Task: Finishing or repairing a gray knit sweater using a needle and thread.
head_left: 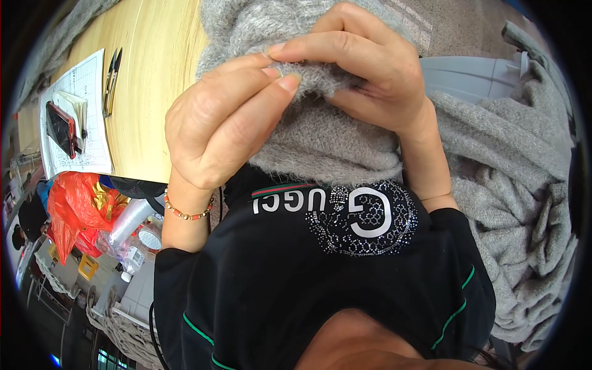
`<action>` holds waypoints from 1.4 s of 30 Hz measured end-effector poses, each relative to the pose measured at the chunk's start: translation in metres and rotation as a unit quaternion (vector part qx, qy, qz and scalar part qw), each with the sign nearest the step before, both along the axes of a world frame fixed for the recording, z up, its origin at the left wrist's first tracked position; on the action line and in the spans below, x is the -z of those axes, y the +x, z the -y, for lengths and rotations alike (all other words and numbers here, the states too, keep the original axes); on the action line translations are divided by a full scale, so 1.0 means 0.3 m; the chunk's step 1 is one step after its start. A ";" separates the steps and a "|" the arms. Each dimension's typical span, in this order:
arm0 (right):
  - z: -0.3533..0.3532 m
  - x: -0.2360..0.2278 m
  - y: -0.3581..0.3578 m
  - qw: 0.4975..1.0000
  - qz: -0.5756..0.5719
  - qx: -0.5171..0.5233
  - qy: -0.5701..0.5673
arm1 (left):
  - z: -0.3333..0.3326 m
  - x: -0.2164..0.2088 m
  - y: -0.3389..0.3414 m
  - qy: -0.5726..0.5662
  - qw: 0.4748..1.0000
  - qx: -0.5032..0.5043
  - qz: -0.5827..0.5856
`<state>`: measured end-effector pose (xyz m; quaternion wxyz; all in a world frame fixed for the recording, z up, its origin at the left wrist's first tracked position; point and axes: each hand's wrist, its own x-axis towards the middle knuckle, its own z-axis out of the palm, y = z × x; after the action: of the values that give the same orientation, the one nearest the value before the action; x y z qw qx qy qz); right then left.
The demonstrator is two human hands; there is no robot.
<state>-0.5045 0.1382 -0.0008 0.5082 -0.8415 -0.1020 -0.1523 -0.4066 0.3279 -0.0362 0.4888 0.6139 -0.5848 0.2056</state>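
Observation:
A fuzzy grey knit piece (339, 139) lies bunched against my front and over the table's edge. My left hand (219, 120), with a beaded bracelet at its wrist, pinches a raised edge of the knit between thumb and fingers. Close by, my right hand (379, 65) is closed on the same knit, its index finger bent so the tip meets the left fingertips. Any thread or needle between the fingertips is too small to make out.
On the pale wooden table (148, 61) at left lie thread snips (111, 83), a written sheet (95, 151), a small notepad (79, 105) and a phone (61, 129). Red plastic bags (77, 206) and a clear bottle (131, 262) sit lower left. More grey knit (512, 246) heaps at right, by a grey plastic bin (472, 77).

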 end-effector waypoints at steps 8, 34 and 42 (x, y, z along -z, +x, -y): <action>-0.007 -0.021 0.006 1.000 -0.018 0.007 -0.024 | -0.022 -0.034 -0.022 0.048 0.998 -0.033 0.034; 0.208 0.061 -0.075 0.955 -0.255 0.005 0.151 | -0.094 -0.097 0.078 0.098 0.703 0.061 -0.702; 0.120 -0.040 -0.055 0.987 -0.023 0.038 0.153 | -0.047 -0.106 0.039 0.071 0.710 0.065 -0.698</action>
<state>-0.5211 0.1021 0.0112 0.6267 -0.7606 -0.0336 -0.1661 -0.3950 0.3420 -0.0044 0.7244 0.5763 -0.1286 -0.3557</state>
